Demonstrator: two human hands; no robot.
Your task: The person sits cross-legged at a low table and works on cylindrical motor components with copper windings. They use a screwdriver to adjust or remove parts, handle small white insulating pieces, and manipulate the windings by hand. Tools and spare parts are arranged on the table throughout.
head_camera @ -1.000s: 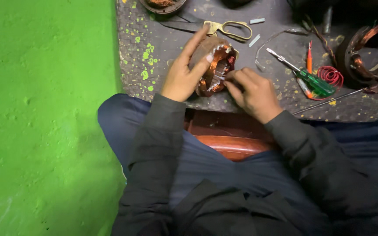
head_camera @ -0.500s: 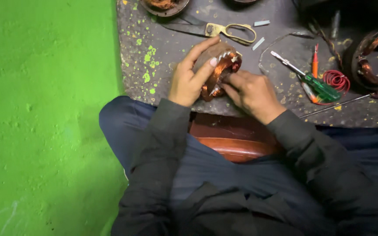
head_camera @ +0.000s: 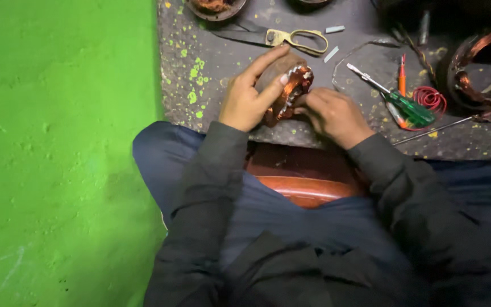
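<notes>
Seen from above, centre of the frame, just above the lap: a small motor stator (head_camera: 287, 94) wound with copper coil, tilted on edge on the grey, paint-flecked work surface (head_camera: 211, 62). Gripped from the left side by the left hand (head_camera: 249, 96), fingers (head_camera: 268, 59) stretched over the top of the winding, thumb pressed against its toothed rim; half closed around it, not a fist. Touched from the right by the right hand (head_camera: 333, 113), fingers curled in and fingertips tucked against the coil at the lower right edge; whether anything is pinched between them, impossible to tell.

Above the stator, near the top of the frame: brass-handled scissors (head_camera: 291, 38), blades pointing left. Right of the hands: a green-handled screwdriver (head_camera: 396, 99), a thin orange tool (head_camera: 402, 77) just above it, a small coil of red wire (head_camera: 429, 98) just beside. Far right edge: a larger copper winding (head_camera: 478, 68) in a dark housing. Top edge, partly cut off: a round dish (head_camera: 214, 7). Entire left side: bright green floor (head_camera: 58, 153). Below the hands: a brown wooden stool edge (head_camera: 302, 182) between dark trousers.
</notes>
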